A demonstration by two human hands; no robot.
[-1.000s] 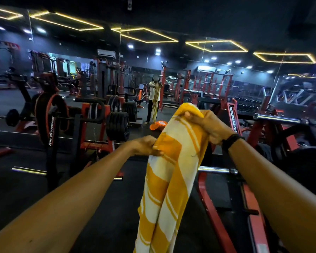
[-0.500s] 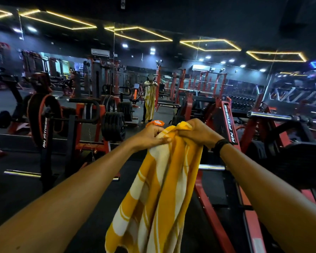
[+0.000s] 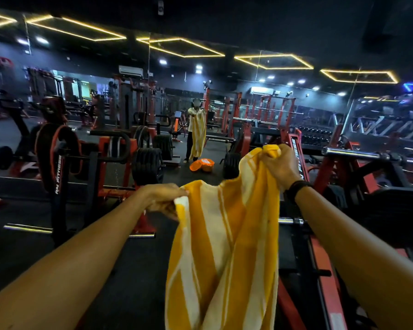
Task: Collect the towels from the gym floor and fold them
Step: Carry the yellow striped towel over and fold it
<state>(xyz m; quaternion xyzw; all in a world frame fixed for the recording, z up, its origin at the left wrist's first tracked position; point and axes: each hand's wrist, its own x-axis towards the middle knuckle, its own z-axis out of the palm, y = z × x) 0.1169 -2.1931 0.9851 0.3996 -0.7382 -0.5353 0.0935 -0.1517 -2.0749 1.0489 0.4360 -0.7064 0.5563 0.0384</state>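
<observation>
Folding is the step we judge to be in hand: the towel (image 3: 227,246) is already off the floor and hangs in front of us by its top edge, its yellow and white stripes running down out of view. Our right hand (image 3: 278,166) is closed on one bunched upper corner, held higher; our left hand (image 3: 166,198) pinches the other corner lower, the edge sagging between them. Next we need to level the two corners and pull the edge taut, then bring them together so the cloth halves cleanly. It is limp and long, so the lower end may drag or twist.

Around us the gym is dim, lit by yellow hexagon strips on a black ceiling. A mirror wall (image 3: 224,110) ahead shows us holding the cloth. The floor (image 3: 134,270) is dark matting. Red and black weight machines (image 3: 110,163) stand left and right, and an orange bundle (image 3: 202,165) lies on the floor near the mirror, perhaps another towel.
</observation>
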